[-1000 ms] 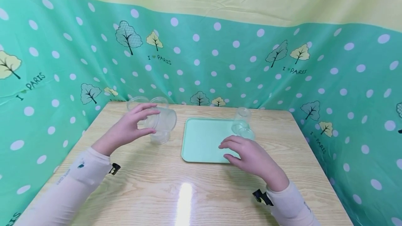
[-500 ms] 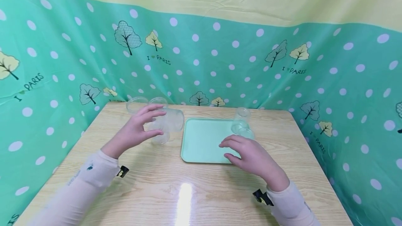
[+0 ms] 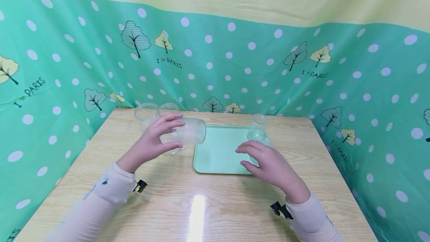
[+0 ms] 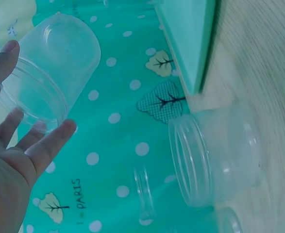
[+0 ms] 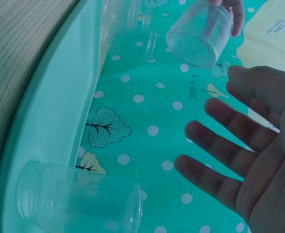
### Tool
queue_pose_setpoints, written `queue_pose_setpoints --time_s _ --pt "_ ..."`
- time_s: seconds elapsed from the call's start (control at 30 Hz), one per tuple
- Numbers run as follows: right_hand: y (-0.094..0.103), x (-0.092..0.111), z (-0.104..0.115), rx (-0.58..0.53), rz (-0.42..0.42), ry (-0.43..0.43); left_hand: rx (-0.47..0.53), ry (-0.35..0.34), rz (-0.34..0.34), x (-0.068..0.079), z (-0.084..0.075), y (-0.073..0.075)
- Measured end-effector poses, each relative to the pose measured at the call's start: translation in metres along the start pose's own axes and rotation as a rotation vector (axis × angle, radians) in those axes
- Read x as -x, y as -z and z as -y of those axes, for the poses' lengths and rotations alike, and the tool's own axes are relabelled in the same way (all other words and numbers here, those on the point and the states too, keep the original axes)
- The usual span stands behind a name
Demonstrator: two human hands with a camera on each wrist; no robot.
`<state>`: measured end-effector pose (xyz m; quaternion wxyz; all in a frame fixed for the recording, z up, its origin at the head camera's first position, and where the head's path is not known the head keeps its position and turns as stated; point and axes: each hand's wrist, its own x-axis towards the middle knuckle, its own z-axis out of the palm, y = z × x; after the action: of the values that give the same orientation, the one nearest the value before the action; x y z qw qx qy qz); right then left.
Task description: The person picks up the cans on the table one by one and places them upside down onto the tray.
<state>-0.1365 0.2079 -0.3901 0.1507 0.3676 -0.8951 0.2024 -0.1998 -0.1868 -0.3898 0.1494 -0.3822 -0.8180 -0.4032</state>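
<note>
My left hand (image 3: 151, 143) grips a clear plastic jar (image 3: 195, 131) by its mouth end. The jar lies tilted sideways in the air, its base pointing right over the left edge of the green tray (image 3: 218, 156). In the left wrist view, thumb and fingers spread round the threaded rim of the held jar (image 4: 59, 63). Above the tray's front right part hovers my right hand (image 3: 268, 165), fingers loosely bent, holding nothing. Behind it, a clear jar (image 3: 258, 121) stands mouth down on the tray, seen closer as the inverted jar (image 5: 93, 199) in the right wrist view.
Several more clear jars stand on the wooden table (image 3: 161, 197) at the left, among them a back-left jar (image 3: 145, 111) and an upright open jar (image 4: 220, 155). A green dotted curtain (image 3: 228, 66) encloses the table at the back and sides.
My left hand has carried the jar to the right, from above the other jars to the tray's left edge, and the jar has turned more sideways. The right hand stays nearly still.
</note>
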Motion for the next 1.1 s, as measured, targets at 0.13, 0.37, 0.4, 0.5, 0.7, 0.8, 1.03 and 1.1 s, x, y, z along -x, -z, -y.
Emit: queue_pose_setpoints --time_s 0.13,0.37,0.4,0.5,0.7,0.8,1.03,1.1 --pt "-0.001 0.001 0.000 -0.002 -0.014 -0.021 0.045 0.001 -0.013 -0.001 -0.002 -0.003" --pt "-0.002 0.002 -0.002 -0.021 -0.049 -0.031 0.133 0.011 -0.004 -0.001 -0.012 -0.012" --pt "-0.002 0.002 -0.002 -0.024 -0.055 -0.028 0.138 0.013 -0.002 -0.001 -0.014 -0.014" --pt "-0.002 0.002 -0.003 -0.030 -0.079 -0.021 0.146 0.011 0.001 -0.002 -0.016 -0.019" --pt "-0.002 0.001 -0.003 -0.046 -0.122 -0.026 0.172 -0.008 -0.004 -0.001 -0.018 -0.029" --pt "-0.003 0.000 -0.004 -0.055 -0.136 -0.030 0.202 -0.017 -0.002 0.000 -0.020 -0.034" --pt "-0.005 -0.001 -0.004 -0.088 -0.167 -0.047 0.247 -0.047 0.007 0.004 -0.026 -0.046" --pt "-0.004 -0.001 -0.004 -0.103 -0.170 -0.057 0.256 -0.057 0.010 0.004 -0.028 -0.047"
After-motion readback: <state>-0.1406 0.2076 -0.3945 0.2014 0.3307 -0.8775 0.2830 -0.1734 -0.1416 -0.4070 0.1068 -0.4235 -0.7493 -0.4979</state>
